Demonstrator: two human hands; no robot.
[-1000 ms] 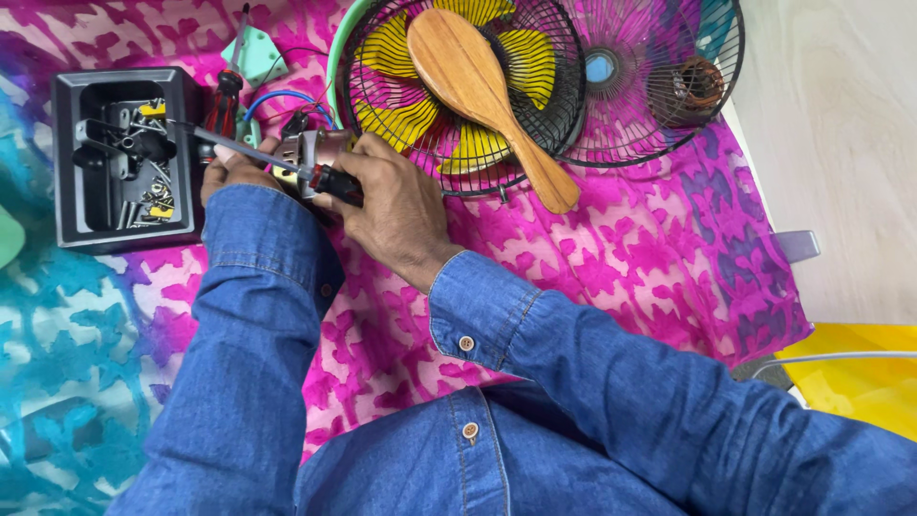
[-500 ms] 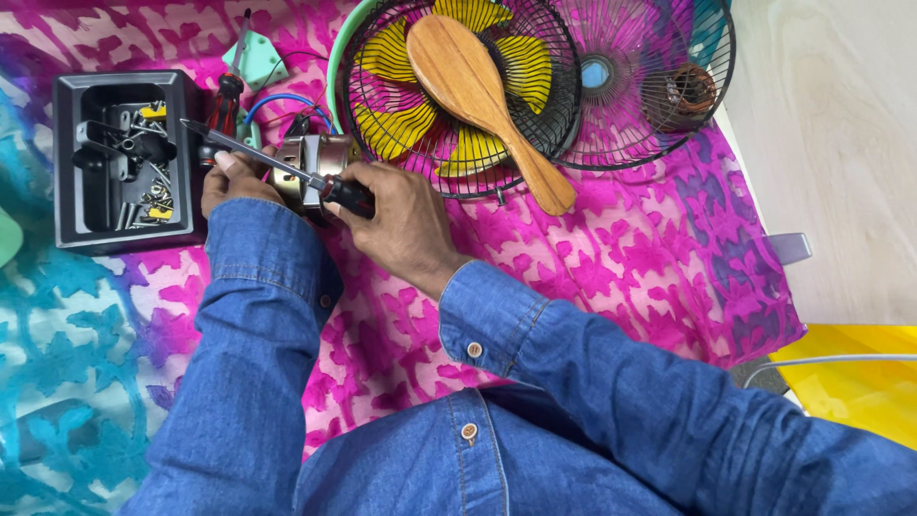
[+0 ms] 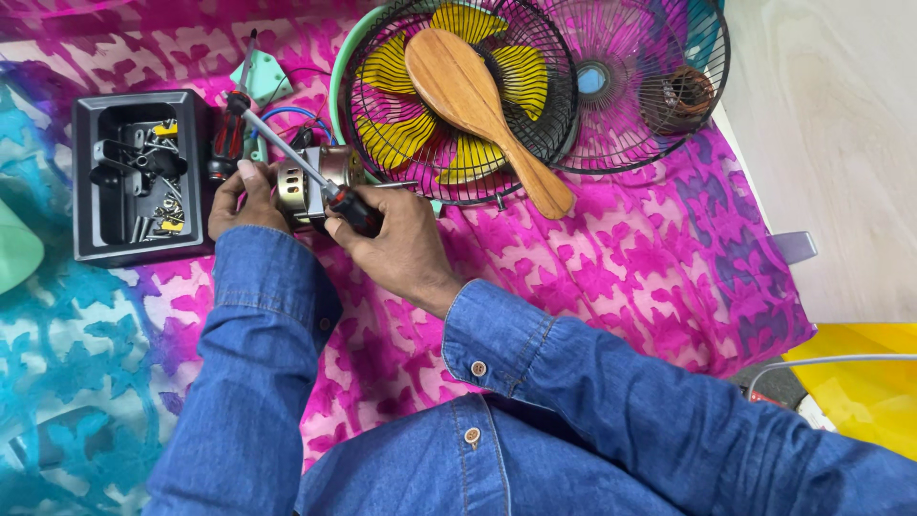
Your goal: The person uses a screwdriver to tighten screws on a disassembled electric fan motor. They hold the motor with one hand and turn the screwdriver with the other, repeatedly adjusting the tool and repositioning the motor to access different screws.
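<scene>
My left hand (image 3: 244, 199) grips the side of a small metal fan motor (image 3: 310, 179) that rests on a pink patterned cloth (image 3: 611, 268). My right hand (image 3: 396, 239) is closed on the black-and-red handle of a screwdriver (image 3: 291, 158), whose long shaft slants up and left past the motor. Both arms wear blue denim sleeves. Coloured wires (image 3: 291, 117) run out behind the motor.
A black tray (image 3: 88, 182) with several screws and small parts lies to the left. A second red-handled screwdriver (image 3: 229, 134) lies beside it. Behind the motor sit a wire fan guard (image 3: 458, 96) over yellow blades, a wooden paddle (image 3: 478, 100) on it, and another guard (image 3: 640, 86).
The screwdriver shaft has swung up, from nearly level over the tray to a steep slant. Both hands and the motor stay in about the same place.
</scene>
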